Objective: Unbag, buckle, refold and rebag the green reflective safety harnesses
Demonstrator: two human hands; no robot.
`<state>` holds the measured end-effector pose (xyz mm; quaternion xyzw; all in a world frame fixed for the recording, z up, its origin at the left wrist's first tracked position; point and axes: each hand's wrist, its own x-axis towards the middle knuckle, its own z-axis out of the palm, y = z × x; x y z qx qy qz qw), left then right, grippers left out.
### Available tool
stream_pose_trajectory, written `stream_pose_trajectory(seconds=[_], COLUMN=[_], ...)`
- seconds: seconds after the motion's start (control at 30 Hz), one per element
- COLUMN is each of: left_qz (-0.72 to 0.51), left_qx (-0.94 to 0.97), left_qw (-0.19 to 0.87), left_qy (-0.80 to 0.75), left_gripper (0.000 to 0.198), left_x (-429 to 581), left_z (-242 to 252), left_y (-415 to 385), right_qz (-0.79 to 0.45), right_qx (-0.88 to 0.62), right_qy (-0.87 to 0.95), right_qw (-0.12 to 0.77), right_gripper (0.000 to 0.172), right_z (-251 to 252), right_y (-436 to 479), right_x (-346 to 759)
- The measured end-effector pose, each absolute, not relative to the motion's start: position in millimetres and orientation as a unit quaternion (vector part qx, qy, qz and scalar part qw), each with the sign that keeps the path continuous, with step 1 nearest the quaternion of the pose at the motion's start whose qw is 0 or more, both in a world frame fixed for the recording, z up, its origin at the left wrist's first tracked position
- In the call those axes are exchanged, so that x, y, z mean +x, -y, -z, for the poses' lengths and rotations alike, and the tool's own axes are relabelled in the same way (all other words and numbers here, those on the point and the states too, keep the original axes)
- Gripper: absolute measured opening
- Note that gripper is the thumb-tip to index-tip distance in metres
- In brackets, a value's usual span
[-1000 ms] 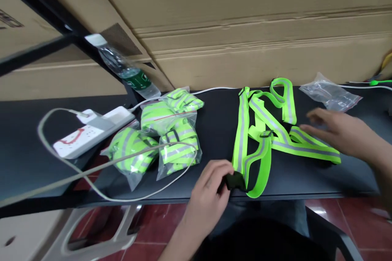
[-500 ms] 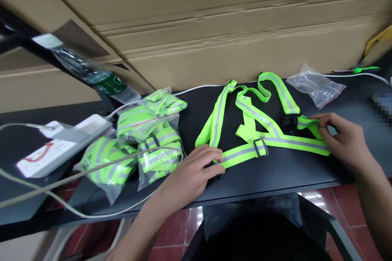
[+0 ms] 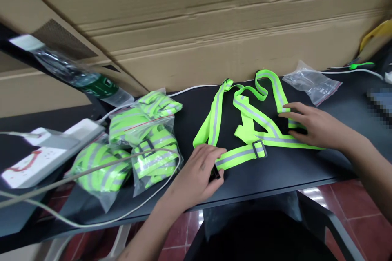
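The left hand (image 3: pixel 200 171) is closed on a black buckle (image 3: pixel 216 172) at the near-left end of a reflective harness (image 3: pixel 257 115). The right hand (image 3: pixel 318 126) has thumb and fingers apart, with fingertips at the harness's far-right strap; firm contact cannot be confirmed.

The harness, fluorescent yellow-green with a grey stripe, lies loosely spread on the black worktop (image 3: pixel 294 169) between the hands, its far loops near the cardboard (image 3: pixel 214 20). A black slider (image 3: pixel 264 149) sits on the near strap, between the hands.

Left of the harness, clear zip bags (image 3: pixel 154 155) containing similar webbing lie grouped together, a pale cable (image 3: pixel 101 225) crossing over them. Beyond these are a white power strip (image 3: pixel 88 128) and a green-labelled bottle (image 3: pixel 102 86). A flat clear zip bag (image 3: pixel 312 83) lies behind the right hand; a green-handled tool (image 3: pixel 363 65) lies farther right.
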<state>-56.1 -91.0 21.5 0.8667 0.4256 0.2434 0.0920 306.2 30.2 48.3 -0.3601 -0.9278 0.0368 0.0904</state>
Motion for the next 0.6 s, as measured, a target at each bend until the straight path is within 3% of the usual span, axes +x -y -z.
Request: stream_pose_trajectory(seconds=[0.17, 0.3, 0.43, 0.6], left_qz=[-0.268, -0.290, -0.363, -0.558], left_qx=[0.828, 0.829, 0.804, 0.706], left_qw=[0.123, 0.123, 0.190, 0.214], left_qy=[-0.476, -0.462, -0.432, -0.380], left_gripper=[0.056, 0.064, 0.069, 0.054], left_x=[-59.3, -59.5, -54.6, -46.9], left_z=[-20.8, -23.0, -24.8, -26.6], left_y=[92.8, 89.1, 76.3, 60.7], right_qz=[-0.093, -0.098, -0.094, -0.024], right_qx=[-0.404, -0.412, -0.421, -0.458], right_qy=[0.908, 0.900, 0.888, 0.847], right_qw=[0.059, 0.106, 0.161, 0.268], right_gripper=[0.051, 0.042, 0.031, 0.029], right_z=[-37.1, -28.8, -24.4, -28.9], right_y=[-36.4, -37.4, -35.2, -30.4], right_x=[311.3, 319.2, 317.6, 320.1])
